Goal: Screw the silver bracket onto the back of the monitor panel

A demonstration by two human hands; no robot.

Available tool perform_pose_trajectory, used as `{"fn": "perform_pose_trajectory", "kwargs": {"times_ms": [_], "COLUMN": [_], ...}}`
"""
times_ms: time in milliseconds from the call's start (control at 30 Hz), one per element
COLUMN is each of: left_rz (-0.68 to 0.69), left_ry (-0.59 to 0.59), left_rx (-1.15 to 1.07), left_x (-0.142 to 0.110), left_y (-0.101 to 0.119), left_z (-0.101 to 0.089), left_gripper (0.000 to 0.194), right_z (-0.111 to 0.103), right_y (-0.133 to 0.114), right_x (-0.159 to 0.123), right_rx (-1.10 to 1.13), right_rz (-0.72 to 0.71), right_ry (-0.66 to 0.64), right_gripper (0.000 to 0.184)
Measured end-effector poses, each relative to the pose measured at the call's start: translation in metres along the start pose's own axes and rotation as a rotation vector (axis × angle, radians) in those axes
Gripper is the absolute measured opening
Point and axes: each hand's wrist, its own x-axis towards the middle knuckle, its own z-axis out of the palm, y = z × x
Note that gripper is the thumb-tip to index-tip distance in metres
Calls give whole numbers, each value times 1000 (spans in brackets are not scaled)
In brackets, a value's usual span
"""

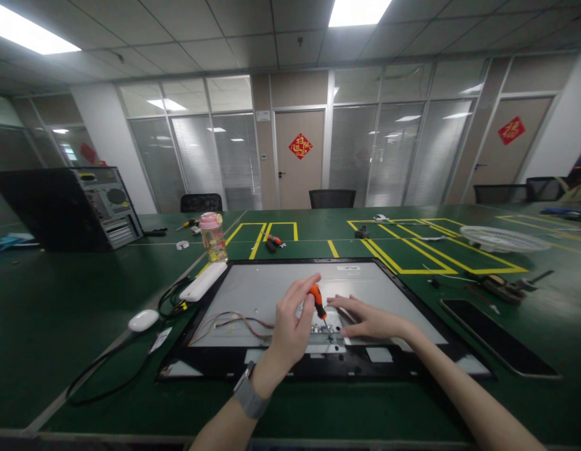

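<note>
Office, green table (351,407). At left, a black computer case (50,207) is stood. At centre, a display panel (247,285) is laid flat; over it, an orange screwdriver (317,297) is gripped between the left hand's (290,316) thumb and fingers, long axis steep, tip pointed down, slightly right. The right hand (368,318) is held loosely spread alongside. Farther right, a phone (499,338) is laid.

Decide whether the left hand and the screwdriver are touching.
Touching: the head view shows the left hand holding the screwdriver by its orange handle.

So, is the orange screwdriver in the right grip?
No, the left grip holds the orange screwdriver, its shaft pointing down.
</note>
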Motion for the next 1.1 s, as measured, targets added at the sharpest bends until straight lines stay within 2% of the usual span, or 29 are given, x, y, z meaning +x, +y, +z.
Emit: {"fn": "perform_pose_trajectory", "kwargs": {"times_ms": [100,267,500,700,900,1000,1100], "left_rz": [-8,9,-3,53,-10,9,43], "left_ry": [-27,-7,-68,42,-13,-34,13], "left_rx": [-9,41,-15,77,32,20,65], "left_x": [-1,0,-2,-1,-2,-1,-1], "left_y": [-3,-3,-2,-4,1,-1,-4], "left_z": [1,2,3,3,-1,0,2], "left_gripper": [35,30,39,25,37,36,29], "right_z": [0,1,0,0,-1,-1,0], "right_y": [0,1,0,-3,-2,-2,-2], "right_x": [0,1,1,0,0,0,0], "right_rx": [0,-11,-3,3,-4,-14,-11], "right_rz": [-3,-20,-5,-8,0,-2,3], "right_ry": [-1,7,3,6,1,0,5], "right_gripper": [78,78,79,79,79,78,78]}}
